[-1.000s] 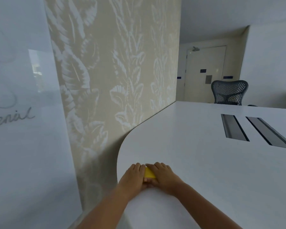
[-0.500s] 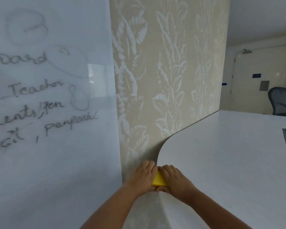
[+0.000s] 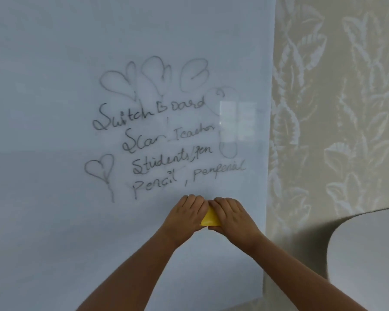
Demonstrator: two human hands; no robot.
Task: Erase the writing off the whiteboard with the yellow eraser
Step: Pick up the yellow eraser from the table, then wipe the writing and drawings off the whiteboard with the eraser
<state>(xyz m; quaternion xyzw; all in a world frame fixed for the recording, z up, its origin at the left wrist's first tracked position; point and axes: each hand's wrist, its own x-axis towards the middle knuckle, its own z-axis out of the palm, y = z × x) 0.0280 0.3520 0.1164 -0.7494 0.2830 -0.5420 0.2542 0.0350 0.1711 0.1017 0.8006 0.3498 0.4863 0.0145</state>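
The whiteboard (image 3: 54, 232) fills the left and middle of the head view. Black handwriting (image 3: 164, 140) with several hearts and loops covers its centre. The yellow eraser (image 3: 210, 218) is gripped between both hands just below the lowest line of writing; only a small wedge of it shows. My left hand (image 3: 184, 214) holds its left side and my right hand (image 3: 230, 217) holds its right side, fingers pointing up at the board. Whether the eraser touches the board is hidden by the hands.
A beige wall with a pale leaf pattern (image 3: 337, 108) borders the board on the right. The rounded corner of a white table (image 3: 368, 248) juts in at the lower right. A bright window reflection (image 3: 237, 122) lies on the board over part of the writing.
The view has swung left from the table to the whiteboard. Both hands have lifted the eraser off the table edge and brought it up in front of the board.
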